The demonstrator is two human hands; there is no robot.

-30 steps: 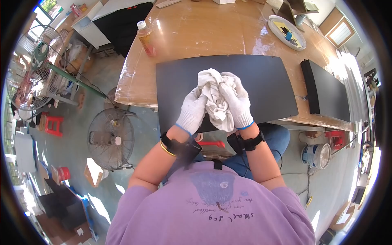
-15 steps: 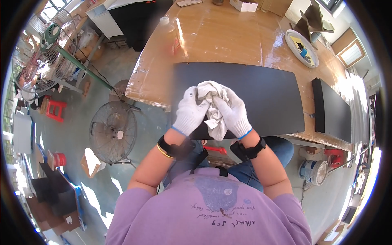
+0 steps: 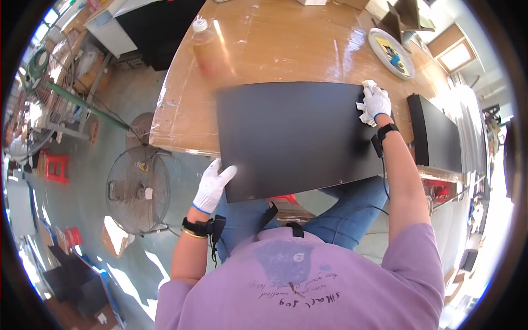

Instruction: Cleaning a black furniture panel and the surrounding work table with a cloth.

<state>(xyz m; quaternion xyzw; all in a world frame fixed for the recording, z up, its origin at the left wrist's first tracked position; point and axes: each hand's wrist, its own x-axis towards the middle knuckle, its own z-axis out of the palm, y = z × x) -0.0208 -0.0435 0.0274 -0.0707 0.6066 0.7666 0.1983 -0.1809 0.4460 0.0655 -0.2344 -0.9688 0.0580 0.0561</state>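
Note:
A dark grey flat panel (image 3: pixel 297 137) lies on the brown table, its near edge jutting out over my lap. My left hand (image 3: pixel 213 184), in a white knit glove, grips the panel's left edge by the near corner, thumb on top and the other fingers partly hidden at the side. Up at the panel's far right corner, my gloved right hand (image 3: pixel 378 101) is closed on a crumpled white cloth (image 3: pixel 367 113) and presses it to the surface. Part of the cloth is hidden under the fingers.
A bottle with a white cap (image 3: pixel 201 34) stands blurred on the table (image 3: pixel 275 44). At the right lie another dark panel (image 3: pixel 437 132) and a round tray (image 3: pixel 377 47) with yellow and blue things. A fan (image 3: pixel 138 187) is on the floor at left, near a red stool (image 3: pixel 56 168).
Both hands were together over the panel, bunching the cloth. The right has carried it to the far right corner; the left has let go and taken the left edge. The panel sits slightly turned.

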